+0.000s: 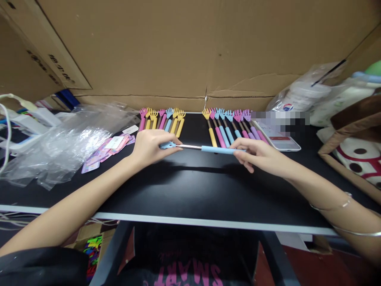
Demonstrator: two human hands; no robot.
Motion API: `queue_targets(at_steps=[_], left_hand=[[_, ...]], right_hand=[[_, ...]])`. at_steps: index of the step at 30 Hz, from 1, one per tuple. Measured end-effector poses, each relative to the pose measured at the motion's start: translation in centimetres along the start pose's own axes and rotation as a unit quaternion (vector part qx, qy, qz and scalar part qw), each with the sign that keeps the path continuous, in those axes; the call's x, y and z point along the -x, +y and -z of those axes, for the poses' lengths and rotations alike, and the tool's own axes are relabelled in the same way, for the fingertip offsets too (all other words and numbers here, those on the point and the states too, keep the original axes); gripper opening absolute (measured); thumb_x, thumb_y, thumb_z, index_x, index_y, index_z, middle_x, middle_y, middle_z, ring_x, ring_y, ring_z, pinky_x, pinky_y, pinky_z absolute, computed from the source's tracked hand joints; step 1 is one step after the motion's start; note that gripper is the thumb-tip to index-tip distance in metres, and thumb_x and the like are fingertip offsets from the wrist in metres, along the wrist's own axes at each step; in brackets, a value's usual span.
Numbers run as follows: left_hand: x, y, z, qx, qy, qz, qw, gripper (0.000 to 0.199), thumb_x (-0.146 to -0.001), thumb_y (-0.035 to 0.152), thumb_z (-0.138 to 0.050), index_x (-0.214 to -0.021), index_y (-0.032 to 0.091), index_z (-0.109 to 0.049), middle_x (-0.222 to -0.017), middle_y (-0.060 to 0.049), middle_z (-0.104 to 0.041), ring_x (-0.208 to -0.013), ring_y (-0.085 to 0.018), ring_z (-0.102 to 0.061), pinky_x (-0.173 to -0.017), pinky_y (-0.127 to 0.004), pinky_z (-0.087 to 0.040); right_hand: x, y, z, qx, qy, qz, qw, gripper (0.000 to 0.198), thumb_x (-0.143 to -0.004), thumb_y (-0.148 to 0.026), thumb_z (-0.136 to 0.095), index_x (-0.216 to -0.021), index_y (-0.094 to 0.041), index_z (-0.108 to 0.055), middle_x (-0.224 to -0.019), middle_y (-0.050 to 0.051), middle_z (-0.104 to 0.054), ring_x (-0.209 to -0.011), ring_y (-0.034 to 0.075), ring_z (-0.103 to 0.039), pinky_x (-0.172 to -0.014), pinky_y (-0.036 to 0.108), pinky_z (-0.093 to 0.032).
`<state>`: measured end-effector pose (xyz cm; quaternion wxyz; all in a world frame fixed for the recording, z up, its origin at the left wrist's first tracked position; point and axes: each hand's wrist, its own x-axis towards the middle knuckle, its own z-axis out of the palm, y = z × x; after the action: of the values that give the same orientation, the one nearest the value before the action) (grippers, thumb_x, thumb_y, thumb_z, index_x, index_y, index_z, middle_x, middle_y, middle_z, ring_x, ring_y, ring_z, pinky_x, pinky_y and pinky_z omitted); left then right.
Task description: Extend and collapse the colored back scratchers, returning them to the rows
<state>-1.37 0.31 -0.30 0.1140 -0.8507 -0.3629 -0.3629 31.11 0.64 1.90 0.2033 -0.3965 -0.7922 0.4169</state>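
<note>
A light-blue telescopic back scratcher point(217, 149) is stretched level between my hands, above the black tabletop, with part of its metal rod showing. My left hand point(151, 147) is closed around its blue claw head, which is partly hidden by the fingers. At the other end, the fingers of my right hand point(256, 155) pinch the blue handle. Behind my left hand lies a row of back scratchers point(163, 121) in pink, yellow and blue. Another row of back scratchers point(229, 127), in yellow, pink, blue and purple, lies behind my right hand.
Clear plastic bags point(68, 135) and purple-pink cards point(108, 149) lie on the left. A white phone point(279, 139), a bagged cup point(306, 95) and a patterned bag point(354, 151) are on the right. Cardboard point(178, 51) walls the back; the table's pale edge point(178, 221) runs in front.
</note>
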Motion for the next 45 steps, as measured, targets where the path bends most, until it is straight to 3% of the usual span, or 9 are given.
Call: queue_targets(at_steps=[11,17,21,28,35,40,45], left_hand=[[-0.2,0.5,0.4,-0.087,0.040,-0.083,0.992,0.029,-0.091,0.044,-0.061,-0.075,0.023,-0.072,-0.058,0.003,-0.067,-0.052,-0.010,-0.060,-0.049,-0.023,-0.035],[-0.2,0.5,0.4,-0.125,0.085,-0.153,0.977,0.022,-0.091,0.038,-0.064,-0.078,0.022,-0.071,-0.053,0.004,-0.061,-0.048,-0.009,-0.053,-0.047,-0.023,-0.031],[-0.2,0.6,0.4,-0.135,0.089,-0.163,0.973,0.021,-0.092,0.038,-0.063,-0.079,0.023,-0.071,-0.051,0.005,-0.059,-0.047,-0.008,-0.051,-0.047,-0.023,-0.030],[-0.3,0.6,0.1,-0.106,0.055,-0.106,0.987,0.023,-0.090,0.039,-0.065,-0.076,0.022,-0.071,-0.056,0.004,-0.065,-0.051,-0.009,-0.056,-0.047,-0.023,-0.031],[-0.2,1.0,0.0,-0.063,0.011,-0.012,0.998,0.021,-0.089,0.040,-0.065,-0.077,0.023,-0.072,-0.068,0.004,-0.072,-0.061,-0.011,-0.065,-0.051,-0.023,-0.034],[-0.4,1.5,0.1,-0.065,-0.014,0.055,0.996,0.017,-0.084,0.038,-0.068,-0.076,0.023,-0.071,-0.070,0.005,-0.073,-0.064,-0.011,-0.066,-0.051,-0.022,-0.034],[-0.4,1.3,0.3,-0.050,-0.044,0.085,0.994,0.017,-0.083,0.040,-0.070,-0.079,0.024,-0.072,-0.069,0.005,-0.072,-0.062,-0.011,-0.065,-0.052,-0.022,-0.034]], right_hand=[[-0.1,0.0,0.1,-0.134,-0.079,-0.056,0.986,0.039,-0.091,-0.055,-0.056,-0.082,-0.018,-0.049,-0.058,-0.006,-0.054,-0.032,0.004,-0.046,-0.037,0.022,-0.029],[0.0,0.3,-0.1,-0.186,-0.104,-0.089,0.973,0.038,-0.092,-0.055,-0.053,-0.087,-0.018,-0.046,-0.054,-0.008,-0.050,-0.029,0.004,-0.041,-0.032,0.022,-0.019],[0.0,0.2,-0.2,-0.198,-0.109,-0.093,0.970,0.036,-0.094,-0.054,-0.052,-0.090,-0.018,-0.046,-0.051,-0.009,-0.047,-0.028,0.003,-0.037,-0.032,0.022,-0.017],[-0.2,0.3,-0.7,-0.166,-0.064,-0.073,0.981,0.038,-0.093,-0.056,-0.050,-0.091,-0.019,-0.046,-0.049,-0.010,-0.042,-0.029,0.004,-0.034,-0.033,0.023,-0.017],[-0.2,0.2,-1.2,-0.038,0.033,0.004,0.999,0.041,-0.093,-0.059,-0.047,-0.096,-0.018,-0.052,-0.061,-0.006,-0.049,-0.044,0.006,-0.046,-0.045,0.023,-0.037],[0.2,-0.2,-0.6,0.024,0.055,0.020,0.998,0.037,-0.092,-0.053,-0.053,-0.104,-0.019,-0.057,-0.071,-0.003,-0.052,-0.055,0.008,-0.051,-0.053,0.024,-0.042],[0.0,-0.1,0.1,-0.010,0.042,0.010,0.999,0.040,-0.090,-0.055,-0.055,-0.104,-0.018,-0.057,-0.070,-0.002,-0.056,-0.054,0.009,-0.053,-0.050,0.025,-0.043]])
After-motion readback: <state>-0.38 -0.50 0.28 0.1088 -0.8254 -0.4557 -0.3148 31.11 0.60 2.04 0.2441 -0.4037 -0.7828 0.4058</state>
